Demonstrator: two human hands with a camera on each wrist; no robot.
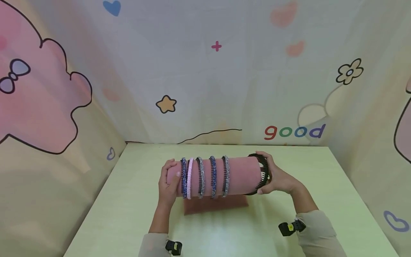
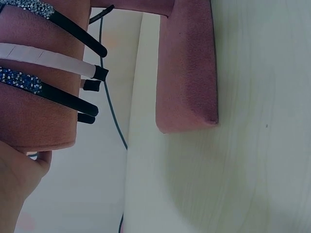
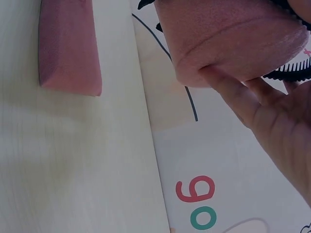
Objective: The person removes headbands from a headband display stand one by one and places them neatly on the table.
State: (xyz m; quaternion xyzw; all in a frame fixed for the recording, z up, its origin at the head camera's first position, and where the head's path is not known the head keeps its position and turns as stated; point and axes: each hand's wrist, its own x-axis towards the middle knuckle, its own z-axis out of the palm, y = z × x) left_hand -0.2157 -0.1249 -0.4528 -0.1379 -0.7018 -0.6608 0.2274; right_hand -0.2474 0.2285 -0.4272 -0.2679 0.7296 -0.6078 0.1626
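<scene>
A pink velvet headband holder [image 1: 242, 171] has a horizontal roll above a flat base [image 1: 215, 205]. Several headbands ring the roll: blue glittery, pale pink [image 1: 189, 178] and silvery ones [image 1: 226, 176]. My left hand [image 1: 168, 184] grips the roll's left end, thumb lying on the front. At the right end, my right hand [image 1: 277, 176] holds a wide black headband [image 1: 265, 173] with light inner teeth, fingers at its top and thumb at its bottom. In the right wrist view, a finger of that hand touches the end of the pink roll [image 3: 233, 53]; part of the black headband is hidden behind the hand.
The holder's base stands on a pale table [image 1: 138, 214]. Printed curtains [image 1: 205, 78] rise behind the table and at both sides. Black wrist cameras [image 1: 290, 227] sit at both sleeves.
</scene>
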